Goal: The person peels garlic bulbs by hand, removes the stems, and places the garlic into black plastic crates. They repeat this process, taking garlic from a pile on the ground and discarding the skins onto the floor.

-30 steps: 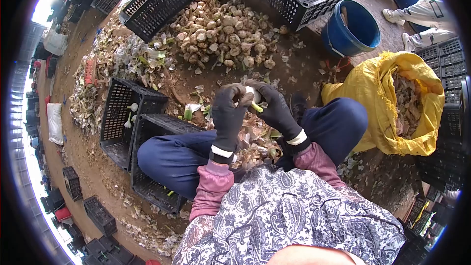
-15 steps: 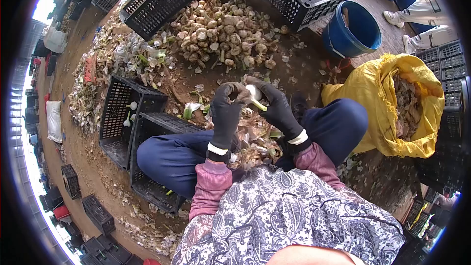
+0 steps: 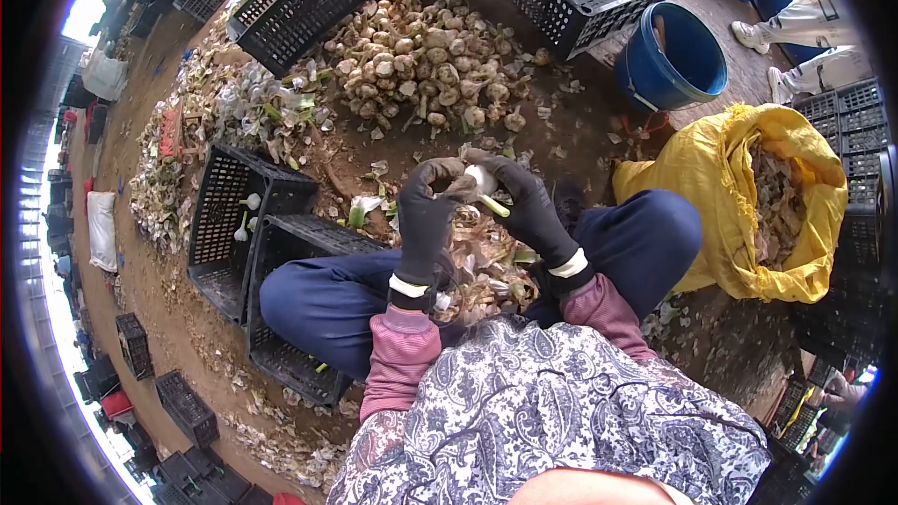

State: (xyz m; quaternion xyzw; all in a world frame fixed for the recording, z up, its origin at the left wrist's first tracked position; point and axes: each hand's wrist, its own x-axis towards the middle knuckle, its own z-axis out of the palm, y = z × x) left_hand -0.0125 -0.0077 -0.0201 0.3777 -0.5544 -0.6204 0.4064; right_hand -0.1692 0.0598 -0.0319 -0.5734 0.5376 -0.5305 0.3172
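A white garlic bulb [image 3: 482, 178] is held in front of the seated person, above the lap, gripped between both gloved hands. The left hand [image 3: 428, 201] is closed around the bulb's left side, with its fingers curled over the top; the right hand [image 3: 524, 196] is closed on the right side, where the green stalk [image 3: 496, 207] is seen sticking out downward. Both wrists are bent inward toward the bulb, and the forearms in pink sleeves are drawn up from the lap.

As for progress, the work appears to be only partly done. Beyond the bulb, a large heap of unpeeled garlic [image 3: 421, 56] is left on the ground, still brown and dirty. To the left of the bulb, only a few white cleaned pieces are seen in the black crate [image 3: 229, 224], so little seems to have been finished. Below the bulb, loose peelings [image 3: 486, 266] are piled between the knees, and more husks are stuffed in the yellow sack [image 3: 748, 196] to the right of it. The bulb in hand already looks white, so its outer skin is judged to be largely stripped. A blue bucket [image 3: 669, 51] stands beyond the bulb to the right, near another person's legs [image 3: 809, 33].
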